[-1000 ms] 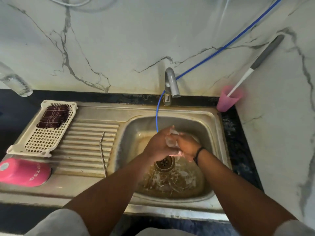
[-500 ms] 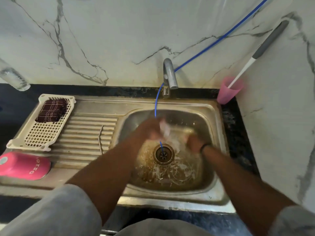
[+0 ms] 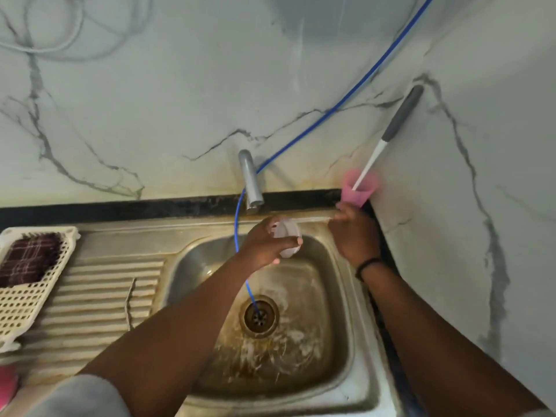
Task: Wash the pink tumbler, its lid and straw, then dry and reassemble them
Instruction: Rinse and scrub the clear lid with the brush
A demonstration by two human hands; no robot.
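Over the back of the sink, my left hand [image 3: 267, 245] grips the clear round lid [image 3: 287, 236]. A thin clear straw [image 3: 313, 219] runs level from the lid to my right hand [image 3: 353, 233], whose fingertips pinch its right end just below the small pink cup. The pink tumbler [image 3: 6, 385] lies on the draining board at the bottom left edge, mostly out of frame.
The steel sink [image 3: 346, 386] has a drain [image 3: 259, 316] with a blue hose [image 3: 331, 111] leading into it past the tap [image 3: 251, 179]. A small pink cup [image 3: 358, 189] holding a long brush [image 3: 394, 121] stands in the back right corner. A white basket [image 3: 24, 302] with a checked cloth [image 3: 28, 257] sits left.
My hands rose from the middle of the basin to its back edge. They moved apart, and the straw now stretches between the lid and my right hand.
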